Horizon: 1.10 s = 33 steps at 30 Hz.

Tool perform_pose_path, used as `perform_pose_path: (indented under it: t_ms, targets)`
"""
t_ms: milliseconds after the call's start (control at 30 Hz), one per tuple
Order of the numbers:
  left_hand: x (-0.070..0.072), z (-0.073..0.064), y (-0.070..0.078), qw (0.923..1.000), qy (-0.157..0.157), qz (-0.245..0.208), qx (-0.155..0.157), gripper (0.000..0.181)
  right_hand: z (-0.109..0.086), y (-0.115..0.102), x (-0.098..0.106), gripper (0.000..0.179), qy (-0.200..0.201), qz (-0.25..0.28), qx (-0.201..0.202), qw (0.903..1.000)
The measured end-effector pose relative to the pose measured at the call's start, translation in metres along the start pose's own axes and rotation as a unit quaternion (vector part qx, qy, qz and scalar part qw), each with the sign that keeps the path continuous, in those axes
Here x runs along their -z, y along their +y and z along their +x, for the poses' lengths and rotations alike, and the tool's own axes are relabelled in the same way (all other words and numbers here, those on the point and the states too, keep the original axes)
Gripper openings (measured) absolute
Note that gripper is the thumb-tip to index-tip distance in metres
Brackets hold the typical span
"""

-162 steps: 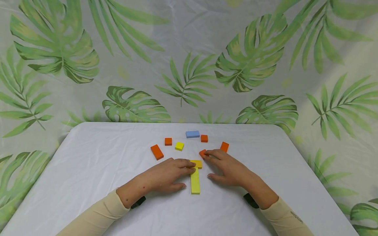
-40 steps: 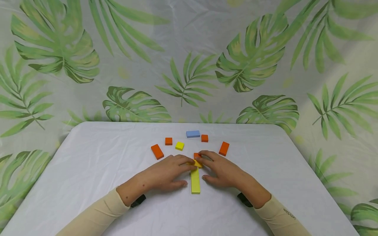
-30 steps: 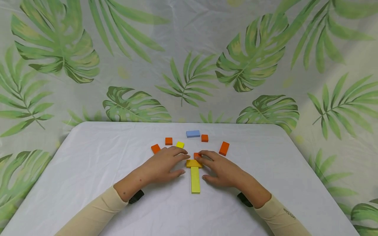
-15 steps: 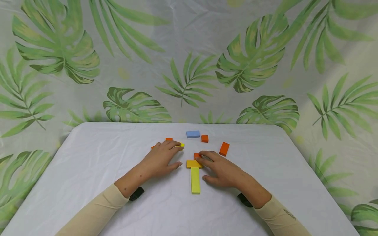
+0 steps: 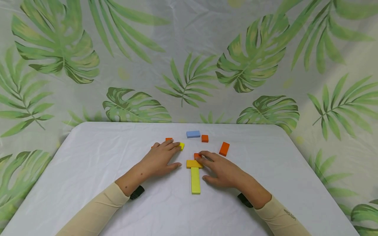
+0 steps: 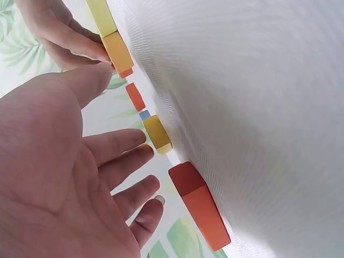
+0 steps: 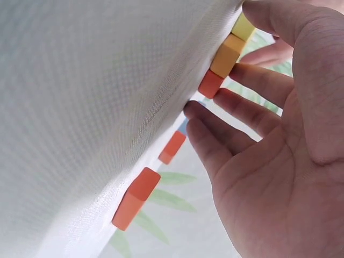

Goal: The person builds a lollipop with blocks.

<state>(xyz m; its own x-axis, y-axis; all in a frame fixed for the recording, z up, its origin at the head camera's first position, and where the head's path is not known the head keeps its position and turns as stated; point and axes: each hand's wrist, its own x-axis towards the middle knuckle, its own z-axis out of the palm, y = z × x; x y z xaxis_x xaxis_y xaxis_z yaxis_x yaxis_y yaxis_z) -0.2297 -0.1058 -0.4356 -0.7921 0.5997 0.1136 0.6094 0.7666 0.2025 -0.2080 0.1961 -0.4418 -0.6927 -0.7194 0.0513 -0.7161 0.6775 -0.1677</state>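
Observation:
My left hand lies over the left blocks, fingers loosely extended, fingertips at a small yellow block. In the left wrist view, that block is just beyond the fingertips, and the palm is bare. My right hand touches a small orange block with its fingertips, fingers relaxed. That block sits against an amber block, which lies crosswise at the top of a long lime-yellow block. An orange rectangular block is mostly hidden by the left hand in the head view.
Farther back on the white-covered table are a blue block and a small orange block. To the right lies an orange rectangular block. Another orange block shows partly behind the left hand. A leaf-print cloth hangs behind.
The right hand slid the small orange block left against the amber block, then stayed there. The left hand left the amber block and moved back-left to the small yellow block, which has turned slightly.

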Motion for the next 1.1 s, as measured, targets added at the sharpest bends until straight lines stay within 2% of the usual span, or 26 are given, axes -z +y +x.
perform_pose_path:
  t_ms: [400, 667, 1100]
  targets:
    - [-0.0019, -0.0013, -0.0010, 0.9999, -0.013, -0.002, 0.004, 0.068, -0.0002, 0.0001, -0.0004, 0.070, 0.005, 0.002, 0.005, 1.0000]
    - [-0.0052, -0.0003, -0.0009, 1.0000, -0.003, -0.004, 0.000, 0.065, 0.0000, 0.0011, -0.0019, 0.069, 0.000, 0.003, 0.003, 1.0000]
    - [-0.0081, 0.0002, 0.0053, 0.9996, -0.011, -0.021, 0.018, 0.064, -0.0013, -0.0013, -0.0016, 0.069, -0.005, 0.007, -0.007, 0.9999]
